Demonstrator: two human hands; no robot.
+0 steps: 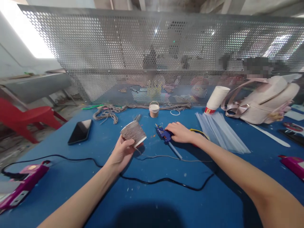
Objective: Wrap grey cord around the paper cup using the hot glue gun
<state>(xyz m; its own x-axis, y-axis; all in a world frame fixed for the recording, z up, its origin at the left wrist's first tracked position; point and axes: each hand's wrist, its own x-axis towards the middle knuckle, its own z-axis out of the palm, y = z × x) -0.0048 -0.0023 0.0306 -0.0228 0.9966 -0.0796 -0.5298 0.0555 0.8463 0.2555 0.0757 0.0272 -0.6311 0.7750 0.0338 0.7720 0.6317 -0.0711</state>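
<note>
In my left hand (124, 150) is a paper cup (133, 133), tilted on its side and wound with grey cord over most of its wall. The thumb presses on the near side, and a loose cord end hangs below. A blue hot glue gun (163, 134) lies on the table, a clear glue stick (175, 150) poking out of its back. Over its handle side my right hand (179, 131) is curled, fingers bent against the gun; the palm hides the handle. A grey cord (166, 156) runs across the blue table below both hands.
A small finished basket (154, 110), a white ring (175, 112) and bundled grey cord (109, 112) lie at the back. Glue sticks (222, 131), stacked paper cups (216, 99) and a backpack (261, 99) are right. A phone (80, 131), power strip (26, 183) and black cable (163, 180) lie left and front.
</note>
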